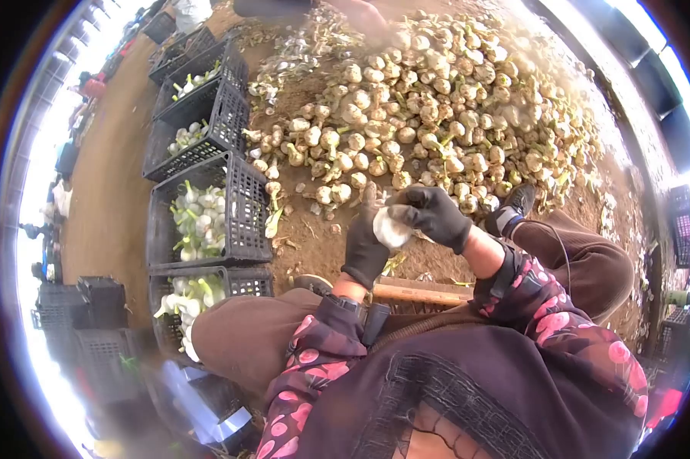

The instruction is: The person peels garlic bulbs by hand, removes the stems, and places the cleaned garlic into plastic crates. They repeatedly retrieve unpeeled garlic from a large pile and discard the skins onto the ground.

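Note:
A pale, cleaned-looking garlic bulb (392, 229) is held between my two gloved hands, above the dirt floor in front of my lap. My left hand (366, 241), in a dark glove, is closed around the bulb's left side. On the upper right of the bulb, the bent fingers of my right hand (434, 216) press against it, also in a dark glove. Whether those fingers hold a small tool cannot be seen. Just beyond my hands lies a large heap of soil-stained garlic bulbs (444, 107).
Along my left side runs a row of black plastic crates, the nearest full one (245, 218) holding whitish bulbs with green stems. Further crates (196, 130) hold fewer bulbs. Loose peelings (307, 53) litter the ground. Another person's hand (364, 21) reaches in at the top.

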{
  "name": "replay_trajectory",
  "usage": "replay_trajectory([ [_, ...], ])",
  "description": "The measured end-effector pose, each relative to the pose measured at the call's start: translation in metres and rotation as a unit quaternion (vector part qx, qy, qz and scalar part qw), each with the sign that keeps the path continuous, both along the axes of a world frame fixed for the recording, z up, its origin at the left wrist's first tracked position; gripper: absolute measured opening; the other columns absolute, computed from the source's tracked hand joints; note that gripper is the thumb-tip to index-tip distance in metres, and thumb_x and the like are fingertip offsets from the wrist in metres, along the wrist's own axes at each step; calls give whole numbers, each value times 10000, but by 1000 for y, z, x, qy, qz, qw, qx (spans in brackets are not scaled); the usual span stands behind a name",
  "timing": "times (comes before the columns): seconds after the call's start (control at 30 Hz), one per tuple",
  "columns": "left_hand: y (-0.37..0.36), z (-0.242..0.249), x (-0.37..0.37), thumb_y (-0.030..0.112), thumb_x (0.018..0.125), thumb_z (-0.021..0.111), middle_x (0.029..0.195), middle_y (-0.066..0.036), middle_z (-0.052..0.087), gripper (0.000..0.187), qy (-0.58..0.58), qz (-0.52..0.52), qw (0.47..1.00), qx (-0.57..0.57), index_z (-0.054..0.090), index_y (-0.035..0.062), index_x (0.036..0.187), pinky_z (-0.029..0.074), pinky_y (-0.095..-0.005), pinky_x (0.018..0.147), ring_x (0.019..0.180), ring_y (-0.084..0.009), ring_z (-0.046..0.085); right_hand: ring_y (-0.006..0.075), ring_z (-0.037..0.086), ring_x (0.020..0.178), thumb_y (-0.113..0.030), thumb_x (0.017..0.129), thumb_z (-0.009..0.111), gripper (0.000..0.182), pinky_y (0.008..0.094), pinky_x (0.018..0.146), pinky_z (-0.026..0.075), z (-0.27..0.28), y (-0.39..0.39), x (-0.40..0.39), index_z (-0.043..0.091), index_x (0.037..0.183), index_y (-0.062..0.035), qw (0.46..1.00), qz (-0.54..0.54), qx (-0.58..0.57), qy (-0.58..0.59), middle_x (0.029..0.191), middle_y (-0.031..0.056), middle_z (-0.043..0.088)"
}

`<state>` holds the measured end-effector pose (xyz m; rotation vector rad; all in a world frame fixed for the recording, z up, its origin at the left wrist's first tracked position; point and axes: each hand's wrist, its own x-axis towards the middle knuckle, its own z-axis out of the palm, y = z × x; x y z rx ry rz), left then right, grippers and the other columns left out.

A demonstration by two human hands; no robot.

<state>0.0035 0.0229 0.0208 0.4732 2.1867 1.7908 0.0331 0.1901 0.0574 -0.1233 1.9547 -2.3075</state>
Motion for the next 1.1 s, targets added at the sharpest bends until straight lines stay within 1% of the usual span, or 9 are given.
replay_trajectory([
  [0.1, -8, 4, -8, 189, 642, 796, 995, -162, 619, 754, 347, -17, 930, -118, 450, 38, 1295, 464, -399, 833, 946, -343, 592, 97, 583, 806, -140, 810, 721, 176, 251, 730, 476, 16, -3, -5, 653, 902, -7, 988, -5, 75, 132, 902, 38, 640],
  [0.23, -17, 13, -7, 157, 619, 794, 1009, -146, 606, 679, 331, 39, 941, -54, 504, 41, 1221, 417, -428, 925, 958, -329, 577, 105, 574, 858, -147, 787, 744, 191, 268, 754, 488, 38, 5, -5, 649, 892, -18, 994, 6, -106, 31, 945, 36, 616],
  [0.37, -21, 24, -9, 122, 619, 784, 1016, -129, 608, 705, 401, 11, 908, -119, 487, 50, 1254, 407, -435, 938, 978, -323, 571, 162, 575, 909, -117, 753, 756, 171, 305, 745, 478, 56, -13, 1, 623, 847, -68, 959, -9, 205, 196, 934, 24, 582],
  [0.5, -16, 12, -3, 133, 733, 723, 933, -146, 617, 526, 236, 102, 966, -12, 515, 39, 1207, 466, -407, 833, 916, -322, 591, 246, 593, 823, -76, 737, 732, 129, 315, 726, 473, 57, -25, 3, 643, 830, -82, 873, -18, 355, 334, 848, 68, 616],
  [0.57, -21, 13, -4, 85, 806, 641, 971, -138, 634, 399, 282, 95, 952, -72, 527, 42, 1186, 501, -352, 806, 909, -267, 627, 230, 594, 759, -179, 810, 690, 138, 331, 697, 466, 46, -22, 4, 637, 842, -56, 989, 7, 27, 145, 808, 89, 621],
  [0.63, -16, -4, -5, 19, 819, 583, 1014, -109, 651, 361, -7, 150, 969, 198, 529, 45, 1174, 524, -304, 799, 927, -196, 640, 239, 594, 758, -297, 851, 645, 273, 348, 715, 469, 33, -4, -13, 633, 891, -27, 963, -135, 229, -47, 780, 99, 613],
  [0.7, -17, -9, -5, -2, 846, 565, 1023, -40, 655, 375, -7, 109, 986, 127, 526, 59, 1214, 501, -268, 814, 940, -116, 617, 261, 592, 881, -413, 857, 611, 433, 355, 776, 461, -3, 10, -21, 612, 1024, -13, 932, -107, 342, 48, 909, 133, 613],
  [0.77, -17, -9, 4, 80, 827, 619, 975, -56, 669, 297, 28, 134, 988, 75, 578, 56, 1120, 505, -312, 777, 892, -154, 631, 282, 504, 1118, -366, 773, 735, 617, 366, 951, 389, 22, -29, -22, 511, 1243, -35, 932, 30, 258, 252, 1175, 159, 535],
  [1.1, -44, 0, 5, 138, 839, 489, 1009, -261, 609, 338, -36, 251, 962, -98, 503, 45, 1163, 487, -440, 782, 931, -402, 599, 222, 624, 806, -323, 899, 568, 299, 347, 740, 532, -60, -87, -81, 568, 998, -41, 940, 56, -233, -244, 884, 88, 633],
])
